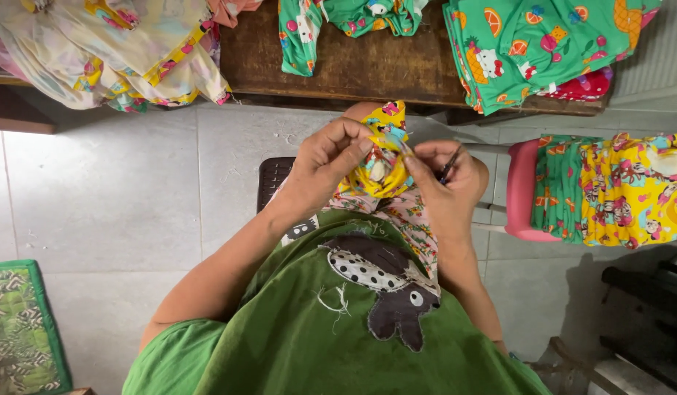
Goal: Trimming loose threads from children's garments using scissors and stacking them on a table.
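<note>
Both hands, left (325,162) and right (448,179), pinch a bunched yellow printed cloth (381,164); right also grips a small dark tool (448,164).

No packages, labels, signs or screens seen anywhere in the head view.
</note>
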